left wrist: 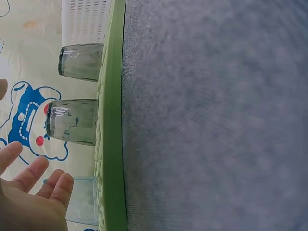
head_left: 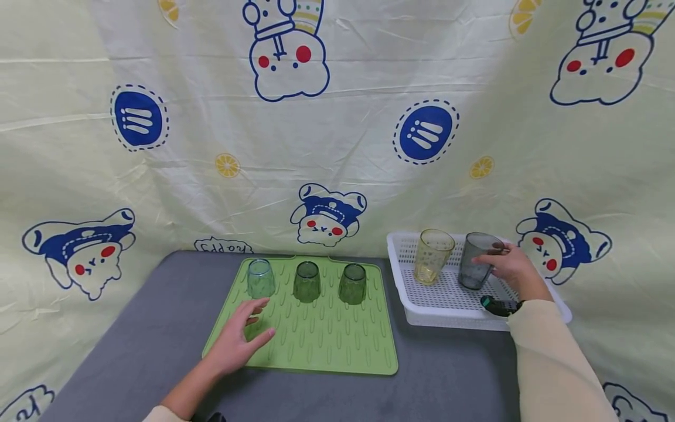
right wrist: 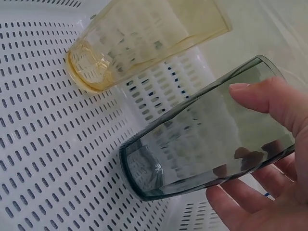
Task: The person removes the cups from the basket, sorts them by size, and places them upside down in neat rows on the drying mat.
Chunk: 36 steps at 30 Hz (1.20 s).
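My right hand (head_left: 508, 266) grips a tall smoky grey glass (right wrist: 192, 139) near its rim, thumb on one side and fingers on the other. The glass is over the white perforated basket (head_left: 448, 321), slightly tilted. Beside it in the basket stands a yellow-tinted glass (head_left: 433, 258). On the green drying mat (head_left: 327, 346), a light bluish glass (head_left: 261, 280) and two dark green glasses, one in the middle (head_left: 307, 282) and one at right (head_left: 352, 285), stand bottom up in a row. Over the mat's left part, my left hand (head_left: 234, 340) holds nothing, fingers spread near the bluish glass.
A grey cloth (head_left: 448, 375) covers the table under the mat and basket. Behind the table hangs a pale curtain (head_left: 358, 135) with cartoon prints. The basket's raised wall surrounds the two tall glasses, and its left side stands close to the mat's right edge.
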{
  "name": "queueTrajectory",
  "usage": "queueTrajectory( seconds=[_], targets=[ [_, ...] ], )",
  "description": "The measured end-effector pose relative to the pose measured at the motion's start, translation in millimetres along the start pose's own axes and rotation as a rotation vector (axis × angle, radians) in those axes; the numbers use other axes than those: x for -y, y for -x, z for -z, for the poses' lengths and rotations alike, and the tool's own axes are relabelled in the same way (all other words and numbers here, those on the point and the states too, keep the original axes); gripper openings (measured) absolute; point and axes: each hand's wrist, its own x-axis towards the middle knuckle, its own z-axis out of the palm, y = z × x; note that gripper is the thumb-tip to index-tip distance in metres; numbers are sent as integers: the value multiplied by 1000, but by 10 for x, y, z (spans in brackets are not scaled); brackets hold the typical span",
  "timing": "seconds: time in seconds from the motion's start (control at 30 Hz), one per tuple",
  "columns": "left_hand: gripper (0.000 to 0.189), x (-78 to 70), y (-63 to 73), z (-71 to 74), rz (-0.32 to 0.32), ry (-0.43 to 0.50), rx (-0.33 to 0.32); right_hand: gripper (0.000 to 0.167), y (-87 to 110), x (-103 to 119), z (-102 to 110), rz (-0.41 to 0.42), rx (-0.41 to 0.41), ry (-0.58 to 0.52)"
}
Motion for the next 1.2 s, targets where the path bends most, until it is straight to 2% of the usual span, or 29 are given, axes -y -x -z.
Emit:
queueTrajectory(
  seconds=[0.3,0.67,0.87,1.03,1.2],
  targets=[
    [62,-13,-31,-65,15,56,28,111,214,123,35,94,74,83],
    [63,-78,-80,-123,41,108,58,109,432,209,21,233,73,101],
    [64,-147,-134,-178,55,137,85,102,584,223,10,307,40,122],
    [64,-189,-170,-236,24,176,101,98,756,272,-49,355,4,135],
    [64,-233,-213,-254,56,204,124,89,914,310,-131,414,-28,130]
  ],
)
